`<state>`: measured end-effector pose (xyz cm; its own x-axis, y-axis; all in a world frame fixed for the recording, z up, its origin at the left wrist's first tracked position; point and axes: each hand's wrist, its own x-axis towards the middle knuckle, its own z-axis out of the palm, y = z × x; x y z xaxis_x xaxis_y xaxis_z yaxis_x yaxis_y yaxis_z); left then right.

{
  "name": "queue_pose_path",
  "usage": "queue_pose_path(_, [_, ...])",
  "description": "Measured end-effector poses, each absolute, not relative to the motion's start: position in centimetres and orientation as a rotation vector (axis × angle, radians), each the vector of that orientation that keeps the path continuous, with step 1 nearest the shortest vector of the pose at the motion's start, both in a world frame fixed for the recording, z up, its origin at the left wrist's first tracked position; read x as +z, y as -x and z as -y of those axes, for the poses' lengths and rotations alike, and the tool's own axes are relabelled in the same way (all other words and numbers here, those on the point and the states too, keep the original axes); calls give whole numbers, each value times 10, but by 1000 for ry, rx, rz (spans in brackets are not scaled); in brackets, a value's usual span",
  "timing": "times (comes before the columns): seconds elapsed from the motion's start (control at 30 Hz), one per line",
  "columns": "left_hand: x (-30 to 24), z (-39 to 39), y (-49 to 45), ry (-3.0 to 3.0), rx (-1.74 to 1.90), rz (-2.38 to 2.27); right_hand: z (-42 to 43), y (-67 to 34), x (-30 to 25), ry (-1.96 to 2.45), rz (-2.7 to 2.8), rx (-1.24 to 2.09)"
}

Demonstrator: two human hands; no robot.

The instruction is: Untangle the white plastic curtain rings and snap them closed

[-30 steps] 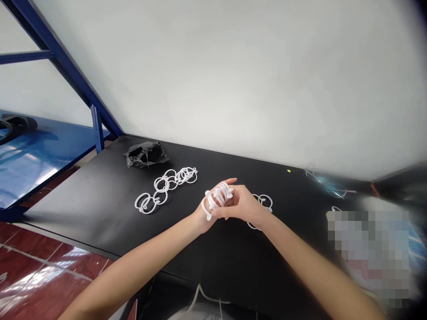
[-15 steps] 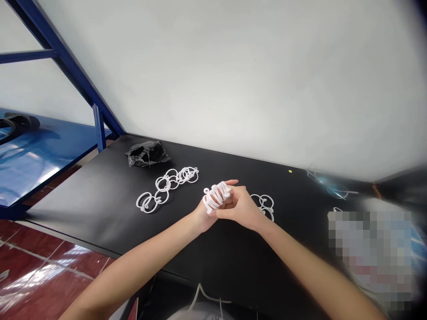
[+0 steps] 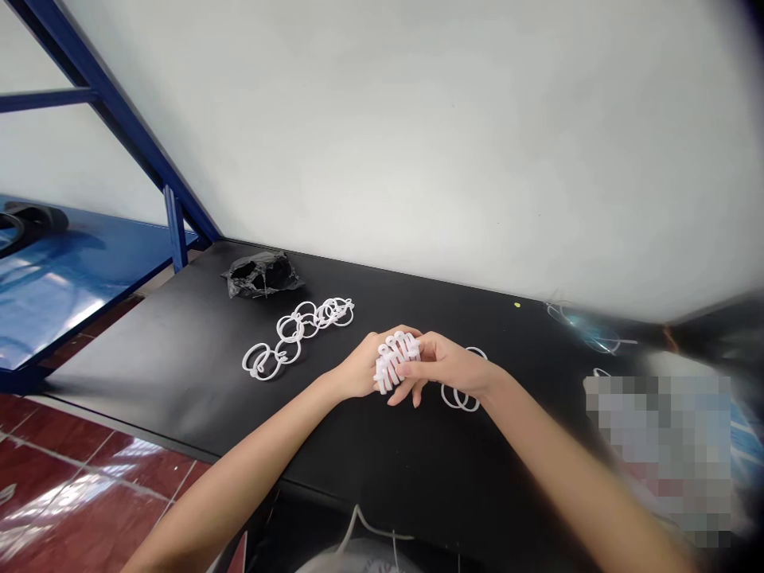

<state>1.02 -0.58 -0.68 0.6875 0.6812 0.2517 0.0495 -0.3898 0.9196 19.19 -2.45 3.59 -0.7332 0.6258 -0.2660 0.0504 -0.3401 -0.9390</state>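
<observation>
Several white plastic curtain rings with small eyelets (image 3: pixel 395 364) are stacked side by side round the fingers of my left hand (image 3: pixel 360 368). That hand is back up, with its slightly bent fingers passing through the rings toward the right. My right hand (image 3: pixel 449 366) closes on the right end of the stack, thumb in front; its other fingers are partly hidden. Loose white rings (image 3: pixel 457 398) lie on the black table below my right wrist, partly covered by it. A longer row of overlapping white rings (image 3: pixel 289 328) lies to the left of my hands.
A crumpled black plastic bag (image 3: pixel 263 275) lies at the back left of the black table (image 3: pixel 179 342). Clear plastic wrapping (image 3: pixel 588 330) and a blurred bag (image 3: pixel 662 454) are at the right. A pale wall rises behind; a blue metal frame (image 3: pixel 128 131) stands left.
My left hand has turned from palm side to back up, taking the stacked rings with it. My right hand has shifted slightly right, its thumb now on the front of the rings.
</observation>
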Motion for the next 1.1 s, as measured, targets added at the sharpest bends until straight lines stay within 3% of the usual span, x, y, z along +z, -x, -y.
queue_pose_path(0.2, [-10, 5, -11, -1946, 724, -568, 23, -190, 30, 878, 1299, 2257])
queue_pose_path(0.6, [-9, 3, -9, -2130, 678, -827, 34, -177, 30, 1067, 1489, 1877])
queue_pose_path(0.9, [1, -1, -2, -1955, 875, -721, 30, -185, 42, 931, 1499, 1841])
queue_pose_path(1.1, [0, 6, -3, -1796, 704, -608, 35, -184, 47, 900, 1642, 1853])
